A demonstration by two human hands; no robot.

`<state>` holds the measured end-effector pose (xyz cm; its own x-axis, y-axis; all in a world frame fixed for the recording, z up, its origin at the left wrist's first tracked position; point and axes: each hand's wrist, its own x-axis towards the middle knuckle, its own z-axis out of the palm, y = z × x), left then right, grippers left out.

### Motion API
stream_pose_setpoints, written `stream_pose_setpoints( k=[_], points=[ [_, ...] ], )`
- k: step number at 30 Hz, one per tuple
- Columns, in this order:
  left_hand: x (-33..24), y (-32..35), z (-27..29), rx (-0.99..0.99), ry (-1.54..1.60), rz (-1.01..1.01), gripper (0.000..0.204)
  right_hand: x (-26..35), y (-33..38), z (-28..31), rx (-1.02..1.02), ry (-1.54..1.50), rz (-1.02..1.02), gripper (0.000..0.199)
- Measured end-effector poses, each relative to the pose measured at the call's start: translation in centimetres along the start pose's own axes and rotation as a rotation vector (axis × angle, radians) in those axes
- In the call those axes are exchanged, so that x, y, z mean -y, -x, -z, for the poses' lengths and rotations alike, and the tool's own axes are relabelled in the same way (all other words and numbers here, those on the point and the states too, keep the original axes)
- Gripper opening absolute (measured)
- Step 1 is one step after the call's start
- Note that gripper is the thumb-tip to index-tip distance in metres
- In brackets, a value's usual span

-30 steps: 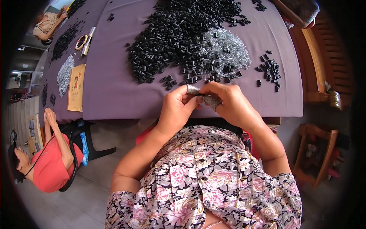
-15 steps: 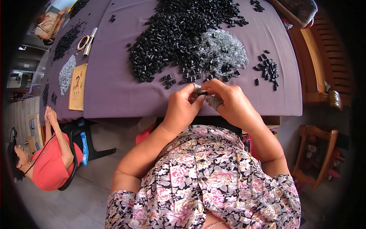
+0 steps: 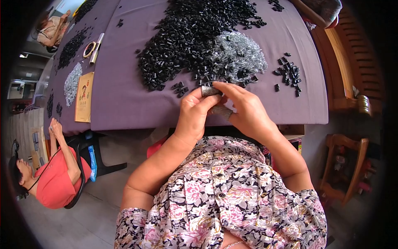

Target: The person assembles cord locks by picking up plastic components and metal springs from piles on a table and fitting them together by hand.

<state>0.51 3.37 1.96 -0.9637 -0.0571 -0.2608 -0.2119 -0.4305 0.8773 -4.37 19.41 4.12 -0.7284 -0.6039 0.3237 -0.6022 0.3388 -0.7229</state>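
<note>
My left hand [image 3: 192, 111] and my right hand [image 3: 251, 113] meet above the near edge of the table, just in front of the heap. Grey tape wraps a finger of each hand. The left thumb and fingers are pinched together. My right fingers reach over them, bent inward, and whatever lies between the hands is hidden. Beyond the fingertips spreads a large heap of small black tubular plastic parts [image 3: 176, 54]. A pile of small silvery springs [image 3: 242, 54] rests against its right side. Several loose black parts [image 3: 289, 74] lie to the right.
A purple cloth [image 3: 124, 95] covers the table. On its left are a yellow booklet [image 3: 83, 97], a tape roll [image 3: 88, 50], a silvery tube [image 3: 97, 49] and another spring pile [image 3: 73, 83]. A seated person in red [image 3: 62, 178] works at the left; others sit at the far corners. A wooden chair [image 3: 343, 168] stands right.
My right fingers have moved left, over the left fingertips. The small dark piece that showed between the fingertips is now covered. The view has shifted slightly.
</note>
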Motion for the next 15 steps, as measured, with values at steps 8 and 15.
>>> stream_pose_setpoints(
  k=[8, 15],
  points=[
    [-0.1, 0.3, -0.6, -0.046, 0.228, 0.129, 0.013, -1.2, -0.5, -2.1, -0.09, 0.112, 0.102, 0.058],
    [-1.5, -1.3, 0.1, 0.227, -0.197, 0.107, 0.017, -1.4, -0.5, -1.0, -0.117, 0.01, 0.089, 0.056]
  ],
)
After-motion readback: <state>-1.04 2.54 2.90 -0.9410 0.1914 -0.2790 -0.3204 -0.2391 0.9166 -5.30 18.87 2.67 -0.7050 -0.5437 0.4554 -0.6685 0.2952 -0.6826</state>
